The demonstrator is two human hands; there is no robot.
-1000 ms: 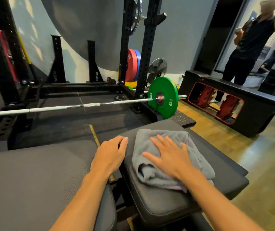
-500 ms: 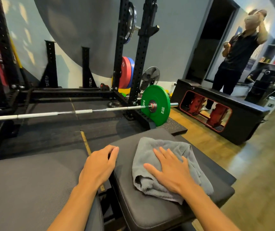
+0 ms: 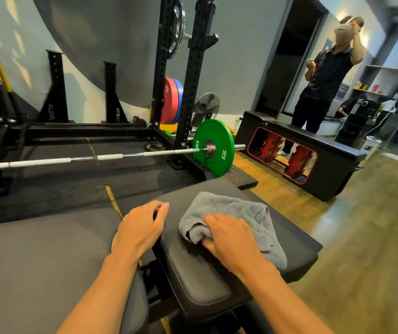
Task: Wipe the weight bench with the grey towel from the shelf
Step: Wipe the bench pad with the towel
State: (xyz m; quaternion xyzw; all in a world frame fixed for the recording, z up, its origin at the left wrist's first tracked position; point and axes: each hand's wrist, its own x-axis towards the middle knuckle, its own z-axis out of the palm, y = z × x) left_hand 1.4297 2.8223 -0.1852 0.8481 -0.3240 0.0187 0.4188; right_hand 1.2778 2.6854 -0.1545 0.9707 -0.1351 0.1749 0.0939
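Seat pad: smaller dark pad of the weight bench, front right of view; near corner rounded, right edge drops off to wood floor.
Back pad: larger dark pad to the left; a narrow gap with black frame separates the two pads.
Open room: bare pad surface shows near the front corner and beyond the towel toward the far edge; wood floor open on the right.
Beyond bench: barbell with green plate lies on black matting, apart from the pad's far edge.
Grey towel: bunched on the seat pad, trailing toward its right edge.
Right hand: palm down on the towel, fingers curled, gathering a fold at its left side.
Left hand: loosely curled, holding nothing, resting at the gap against the seat pad's left edge.
Background: a person stands by the black storage box.
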